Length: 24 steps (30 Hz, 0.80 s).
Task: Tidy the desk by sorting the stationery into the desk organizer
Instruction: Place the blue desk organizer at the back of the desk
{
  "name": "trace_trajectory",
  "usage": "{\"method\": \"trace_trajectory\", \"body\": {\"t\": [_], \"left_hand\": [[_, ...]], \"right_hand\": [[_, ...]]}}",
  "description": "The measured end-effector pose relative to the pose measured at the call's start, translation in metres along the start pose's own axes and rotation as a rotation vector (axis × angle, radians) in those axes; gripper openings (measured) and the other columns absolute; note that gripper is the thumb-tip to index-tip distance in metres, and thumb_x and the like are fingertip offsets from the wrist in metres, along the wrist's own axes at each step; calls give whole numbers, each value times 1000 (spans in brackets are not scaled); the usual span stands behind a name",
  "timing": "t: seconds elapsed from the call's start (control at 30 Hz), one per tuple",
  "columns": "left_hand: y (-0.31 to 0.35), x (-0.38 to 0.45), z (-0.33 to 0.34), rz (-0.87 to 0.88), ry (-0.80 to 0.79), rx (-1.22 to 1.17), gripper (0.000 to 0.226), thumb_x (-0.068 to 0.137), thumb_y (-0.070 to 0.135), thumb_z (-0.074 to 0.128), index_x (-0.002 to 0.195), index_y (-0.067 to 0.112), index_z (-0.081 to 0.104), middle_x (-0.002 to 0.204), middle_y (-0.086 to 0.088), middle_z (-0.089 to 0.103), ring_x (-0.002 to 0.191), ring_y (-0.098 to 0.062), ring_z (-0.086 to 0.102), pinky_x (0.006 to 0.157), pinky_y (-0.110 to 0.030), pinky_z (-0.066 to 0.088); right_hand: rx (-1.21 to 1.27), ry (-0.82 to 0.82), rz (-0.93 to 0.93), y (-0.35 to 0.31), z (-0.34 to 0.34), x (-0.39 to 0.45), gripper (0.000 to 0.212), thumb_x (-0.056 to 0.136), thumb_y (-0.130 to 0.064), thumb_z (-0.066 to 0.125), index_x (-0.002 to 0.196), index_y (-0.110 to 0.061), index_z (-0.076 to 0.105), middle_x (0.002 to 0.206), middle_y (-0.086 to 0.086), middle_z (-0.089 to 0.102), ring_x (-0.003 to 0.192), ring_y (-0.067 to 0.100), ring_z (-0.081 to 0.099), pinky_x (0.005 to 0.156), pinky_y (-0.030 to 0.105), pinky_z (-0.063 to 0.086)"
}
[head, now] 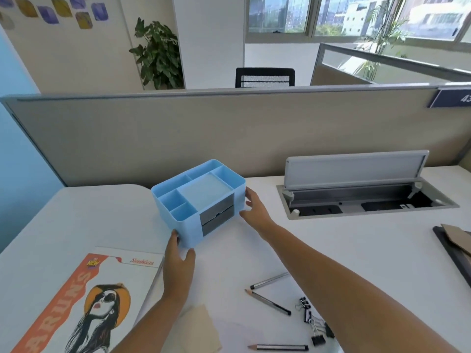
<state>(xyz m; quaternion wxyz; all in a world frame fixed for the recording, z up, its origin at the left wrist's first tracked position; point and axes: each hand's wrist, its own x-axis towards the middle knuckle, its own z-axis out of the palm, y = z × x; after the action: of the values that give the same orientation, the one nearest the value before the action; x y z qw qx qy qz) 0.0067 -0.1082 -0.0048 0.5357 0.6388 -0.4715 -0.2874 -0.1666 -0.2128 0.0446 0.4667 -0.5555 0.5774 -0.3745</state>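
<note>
A light blue desk organizer (178, 200) with several top compartments and two grey drawers stands turned at an angle on the white desk (331, 250). My left hand (177, 266) touches its near corner with spread fingers. My right hand (253, 210) rests against its right side, fingers apart. Neither hand lifts it. Three grey pencils (267, 301) lie near the front, one (270, 280) angled up, another (279, 347) at the front edge. Several black binder clips (313, 322) lie beside my right forearm.
A magazine (84, 301) with an orange title lies at the front left. A beige folded paper (201, 329) sits under my left forearm. An open cable hatch (364, 200) is sunk in the desk at the right. A dark tray with cardboard (456, 245) sits at the far right. A partition (229, 133) backs the desk.
</note>
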Motion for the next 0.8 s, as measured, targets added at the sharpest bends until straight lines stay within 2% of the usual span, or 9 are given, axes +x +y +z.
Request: {"method": "trace_trajectory", "body": {"t": [0.07,0.17,0.27,0.37,0.5,0.63,0.73,0.8], "left_hand": [[-1,2,3,-19,19,-20,57,89,-1,53,139,15,34,141,-4,42,131,-21,38,105,-33,31],[0,7,8,-37,25,-74,58,88,-6,48,139,20,34,140,-1,43,128,-17,38,100,-30,33],[2,9,11,-45,-1,-98,60,87,-11,42,139,17,35,138,0,45,127,-17,40,98,-28,34],[11,9,19,-68,-29,-120,50,91,-1,45,138,17,38,133,2,48,122,-15,44,95,-26,37],[26,10,35,-61,-80,-134,44,93,8,49,135,18,40,122,6,51,110,-11,47,83,-20,37],[35,13,48,-73,-156,-149,43,92,6,49,133,17,40,120,9,48,110,-8,45,83,-19,37],[37,17,55,-70,-195,-161,45,91,0,48,131,18,40,119,9,47,109,-8,45,74,-9,36],[36,18,57,-70,-207,-174,47,90,-3,47,132,18,40,120,7,49,111,-10,46,72,-7,37]], "right_hand": [[81,19,-5,2,4,2,60,89,-22,59,142,-23,30,146,-1,38,131,20,40,106,39,38],[188,68,3,7,3,1,52,90,-10,56,137,-24,38,140,1,45,119,15,46,98,33,44],[243,118,21,15,-6,-7,56,88,2,54,136,-23,38,135,3,46,113,14,46,90,27,46],[246,153,31,23,-21,-18,58,88,-1,57,136,-22,34,129,2,46,112,14,46,95,31,46],[217,196,6,32,-43,-29,62,84,-6,64,136,-23,34,120,-4,48,114,14,48,99,37,45],[172,248,-24,39,-60,-35,64,84,-5,64,136,-24,32,120,-6,45,111,10,45,99,34,44],[132,307,-43,48,-62,-38,65,83,-3,64,136,-23,33,129,0,46,113,10,45,99,33,44],[111,328,-56,51,-62,-39,65,83,-2,64,136,-23,33,132,3,45,115,12,46,101,35,44]]}}
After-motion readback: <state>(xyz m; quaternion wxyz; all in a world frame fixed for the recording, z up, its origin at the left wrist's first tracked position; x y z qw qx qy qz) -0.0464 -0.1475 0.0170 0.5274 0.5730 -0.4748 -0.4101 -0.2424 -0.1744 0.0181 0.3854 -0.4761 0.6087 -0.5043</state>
